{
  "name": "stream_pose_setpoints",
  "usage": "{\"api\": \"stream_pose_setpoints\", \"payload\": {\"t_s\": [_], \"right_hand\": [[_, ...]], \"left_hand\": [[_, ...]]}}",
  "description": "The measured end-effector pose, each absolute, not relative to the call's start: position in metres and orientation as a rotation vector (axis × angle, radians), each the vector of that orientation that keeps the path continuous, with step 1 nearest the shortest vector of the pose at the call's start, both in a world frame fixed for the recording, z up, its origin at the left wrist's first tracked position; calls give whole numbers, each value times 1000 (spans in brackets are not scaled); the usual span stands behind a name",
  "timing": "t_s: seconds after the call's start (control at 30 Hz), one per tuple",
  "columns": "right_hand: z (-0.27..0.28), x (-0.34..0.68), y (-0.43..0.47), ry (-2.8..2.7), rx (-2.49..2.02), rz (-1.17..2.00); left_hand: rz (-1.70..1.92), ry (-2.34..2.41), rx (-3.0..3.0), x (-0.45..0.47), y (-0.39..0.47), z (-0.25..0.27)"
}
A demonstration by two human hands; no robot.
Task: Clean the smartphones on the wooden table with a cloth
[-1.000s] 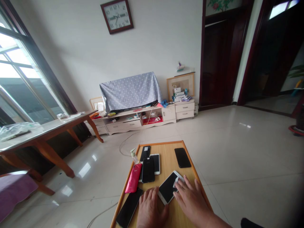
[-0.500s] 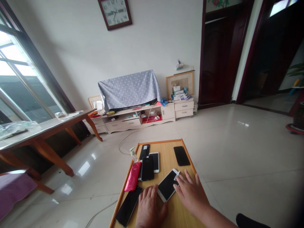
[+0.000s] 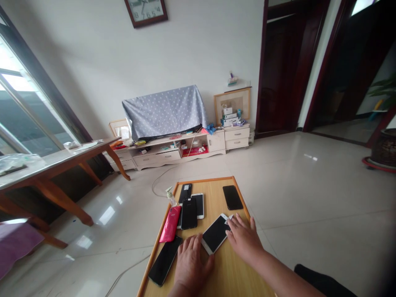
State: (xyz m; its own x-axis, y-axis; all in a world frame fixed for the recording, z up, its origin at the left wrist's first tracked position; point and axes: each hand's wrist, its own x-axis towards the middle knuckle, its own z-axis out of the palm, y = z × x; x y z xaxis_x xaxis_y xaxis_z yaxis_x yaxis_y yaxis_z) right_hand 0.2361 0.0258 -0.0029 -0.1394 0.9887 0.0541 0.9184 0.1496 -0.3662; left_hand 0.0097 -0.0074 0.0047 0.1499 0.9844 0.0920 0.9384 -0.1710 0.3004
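A white smartphone point(image 3: 215, 234) lies slanted on the wooden table, its dark screen facing up. My left hand point(image 3: 192, 260) rests at its lower-left corner, index finger along one edge and thumb by the bottom edge. At the phone's upper-right corner, the fingers of my right hand point(image 3: 243, 233) press a small white piece point(image 3: 229, 219), perhaps tissue or cloth, against the screen. Left of the phone lie a pink phone point(image 3: 170, 224), a black phone point(image 3: 189, 213) overlapping another white phone point(image 3: 200, 205), and a large dark phone point(image 3: 165, 260) near my left hand.
A black phone point(image 3: 232, 197) lies at the table's far right, and another dark phone point(image 3: 186, 192) at the far left. A clear pump bottle point(image 3: 171, 197) stands by the left rim point(image 3: 154, 249). Beyond are a low white cabinet point(image 3: 157, 160) and a long side table point(image 3: 55, 165).
The view has tilted slightly downward, so the scene sits higher in the picture. My right hand has shifted slightly with the white piece at the phone's corner; my left hand stays by the phone.
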Motion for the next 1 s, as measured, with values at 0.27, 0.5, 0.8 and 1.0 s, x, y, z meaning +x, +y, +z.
{"api": "stream_pose_setpoints", "payload": {"t_s": [0.27, 0.5, 0.8, 1.0], "right_hand": [[-3, 211, -17, -2380, -1356, 545], [2, 264, 36, -2130, -1781, 448], [-2, 278, 45, -2050, -1785, 423], [-2, 279, 45, -2048, -1749, 400]], "left_hand": [[442, 1852, 2316, 10, -6, -3], [435, 1833, 2366, 13, -9, -5], [382, 1804, 2414, 20, -12, -1], [271, 1813, 2387, 27, -13, 14]]}}
